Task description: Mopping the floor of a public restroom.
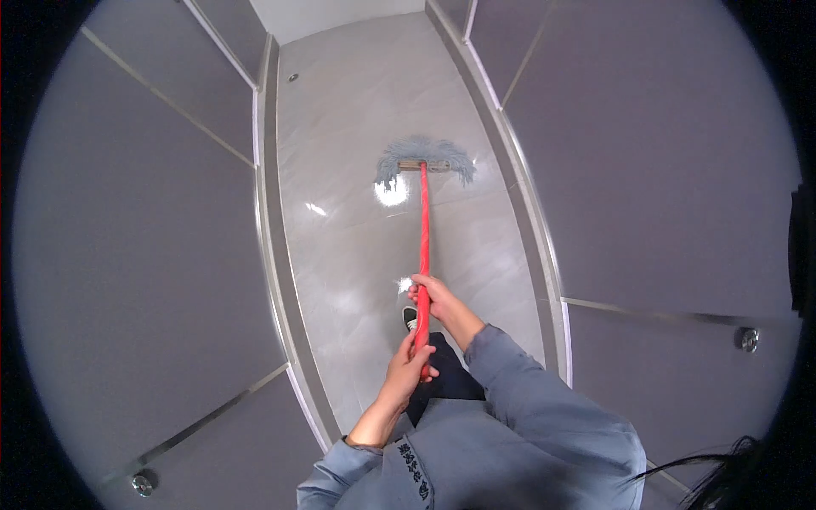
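A mop with a red handle reaches away from me along a corridor floor. Its grey-blue string head lies spread on the glossy tiles, and a flat bar joins it to the handle. My left hand is closed around the handle near its lower end, close to my body. Further up the handle, my right hand grips it from the right side. A dark shoe with pale laces shows just left of the handle, between the two hands.
Grey partition panels line the left side, and similar panels line the right. Both stand on raised floor curbs. Round metal knobs sit low on the panels. A small round drain lies at the far left; a white wall closes the far end.
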`<state>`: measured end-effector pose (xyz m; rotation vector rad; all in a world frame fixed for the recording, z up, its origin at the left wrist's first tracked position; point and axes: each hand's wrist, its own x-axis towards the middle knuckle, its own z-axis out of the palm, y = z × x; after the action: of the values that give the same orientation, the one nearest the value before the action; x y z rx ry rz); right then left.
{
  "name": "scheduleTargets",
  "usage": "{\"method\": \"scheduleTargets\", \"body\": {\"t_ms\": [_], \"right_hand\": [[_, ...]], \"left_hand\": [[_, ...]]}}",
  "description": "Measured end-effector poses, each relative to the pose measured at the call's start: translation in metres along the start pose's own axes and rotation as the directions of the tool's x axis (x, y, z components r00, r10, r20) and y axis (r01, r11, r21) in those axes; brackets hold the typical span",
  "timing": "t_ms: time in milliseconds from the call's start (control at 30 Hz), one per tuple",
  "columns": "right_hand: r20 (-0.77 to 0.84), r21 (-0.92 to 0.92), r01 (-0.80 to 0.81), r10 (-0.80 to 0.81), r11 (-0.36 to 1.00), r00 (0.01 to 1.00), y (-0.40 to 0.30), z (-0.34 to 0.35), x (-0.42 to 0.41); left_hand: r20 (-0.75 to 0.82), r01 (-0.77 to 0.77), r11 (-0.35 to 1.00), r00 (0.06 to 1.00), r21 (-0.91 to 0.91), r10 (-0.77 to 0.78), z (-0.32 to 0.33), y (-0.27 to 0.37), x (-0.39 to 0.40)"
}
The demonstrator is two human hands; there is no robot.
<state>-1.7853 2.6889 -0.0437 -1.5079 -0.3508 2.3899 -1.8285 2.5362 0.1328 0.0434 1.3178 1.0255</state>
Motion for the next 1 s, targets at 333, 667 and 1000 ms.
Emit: {"method": "scheduleTargets", "body": {"t_ms": [333, 667, 1000], "right_hand": [[0.068, 0.027, 0.022, -0.023, 0.999, 0.997, 0.041, -0.221, -0.247], [-0.21, 0.066, -0.191, 0.201, 0.979, 0.957, 0.227, -0.339, -0.53], [-0.476, 0.064, -0.236, 0.238, 0.97, 0.847, 0.18, -0.313, -0.599]], "left_hand": [[0.135, 0.062, 0.866, 0.98, 0.495, -0.147, -0.032, -0.097, -0.05], [0.203, 0.114, 0.77, 0.931, 0.628, -0.303, -0.006, -0.168, -0.055], [0.194, 0.123, 0.795, 0.937, 0.594, -0.289, 0.023, -0.185, -0.053]]}}
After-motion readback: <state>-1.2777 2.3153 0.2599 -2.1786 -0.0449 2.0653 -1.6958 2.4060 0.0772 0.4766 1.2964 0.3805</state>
